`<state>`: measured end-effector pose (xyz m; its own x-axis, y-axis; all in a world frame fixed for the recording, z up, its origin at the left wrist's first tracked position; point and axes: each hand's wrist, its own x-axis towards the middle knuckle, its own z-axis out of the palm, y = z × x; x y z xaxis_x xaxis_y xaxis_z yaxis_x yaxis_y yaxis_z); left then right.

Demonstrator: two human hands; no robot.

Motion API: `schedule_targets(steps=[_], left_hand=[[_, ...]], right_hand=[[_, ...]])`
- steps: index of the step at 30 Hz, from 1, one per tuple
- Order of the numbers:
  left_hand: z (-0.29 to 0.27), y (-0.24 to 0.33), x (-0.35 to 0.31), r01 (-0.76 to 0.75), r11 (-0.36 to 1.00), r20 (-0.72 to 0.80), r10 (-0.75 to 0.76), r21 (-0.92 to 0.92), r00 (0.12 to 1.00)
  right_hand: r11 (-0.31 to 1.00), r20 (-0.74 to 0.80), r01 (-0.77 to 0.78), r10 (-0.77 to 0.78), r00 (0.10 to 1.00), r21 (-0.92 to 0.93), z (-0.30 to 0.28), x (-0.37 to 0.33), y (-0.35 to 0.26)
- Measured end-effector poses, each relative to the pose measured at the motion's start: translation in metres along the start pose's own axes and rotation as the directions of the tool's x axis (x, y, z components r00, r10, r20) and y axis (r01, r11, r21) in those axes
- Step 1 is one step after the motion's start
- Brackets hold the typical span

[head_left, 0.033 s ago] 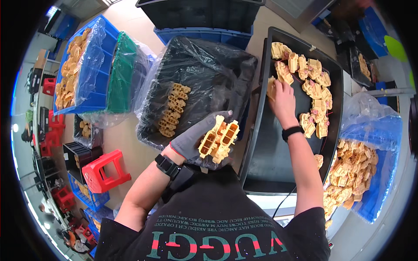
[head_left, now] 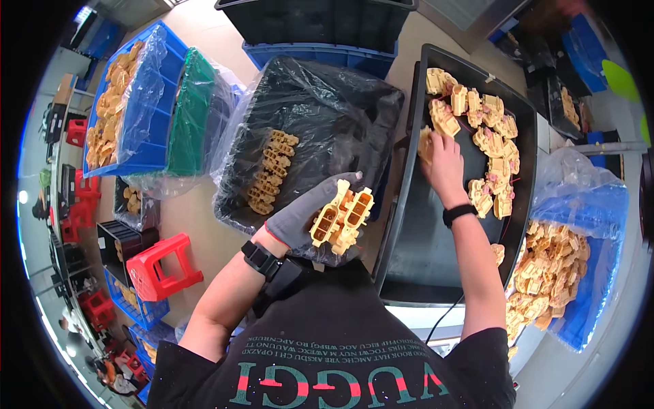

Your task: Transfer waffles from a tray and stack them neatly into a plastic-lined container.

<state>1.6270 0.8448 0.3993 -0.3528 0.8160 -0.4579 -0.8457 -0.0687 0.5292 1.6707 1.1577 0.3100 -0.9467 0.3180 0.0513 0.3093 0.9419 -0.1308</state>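
My left hand point(head_left: 298, 217), in a grey glove, is closed around cream plastic connector housings point(head_left: 343, 219); at least two sit side by side with their open cavities facing up. It is held over the near edge of a plastic-lined black bin. My bare right hand point(head_left: 445, 163) reaches into a black tray point(head_left: 436, 245) on the right. Its fingers are closed on another cream connector housing point(head_left: 426, 145) by the tray's left wall, partly hidden by the fingers. Several similar housings with pinkish parts point(head_left: 501, 167) lie along the tray's far and right sides.
The lined black bin point(head_left: 334, 102) holds a row of housings point(head_left: 272, 174). Blue crates of housings stand left point(head_left: 139, 146) and right point(head_left: 603, 273), with a green crate point(head_left: 191, 116) beside the left one. A red stool point(head_left: 163, 267) is at left; stacked bins point(head_left: 317, 24) stand ahead.
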Motion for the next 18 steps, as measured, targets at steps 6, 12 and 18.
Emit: schedule_targets(steps=[6,12,18], left_hand=[[-0.017,-0.004,0.004,-0.021,0.979,0.078,0.038,-0.205,0.996],[-0.023,-0.002,0.005,0.019,0.972,0.065,-0.004,-0.234,0.998],[-0.024,0.001,0.016,0.007,0.965,0.191,0.045,-0.264,0.981]], right_hand=[[0.999,-0.005,0.018,-0.018,1.000,0.031,-0.002,-0.058,0.005],[-0.062,0.445,-0.441,0.171,0.879,0.895,-0.055,-0.081,-0.018],[-0.310,0.345,-0.402,-0.223,0.912,0.862,-0.093,-0.096,-0.081]])
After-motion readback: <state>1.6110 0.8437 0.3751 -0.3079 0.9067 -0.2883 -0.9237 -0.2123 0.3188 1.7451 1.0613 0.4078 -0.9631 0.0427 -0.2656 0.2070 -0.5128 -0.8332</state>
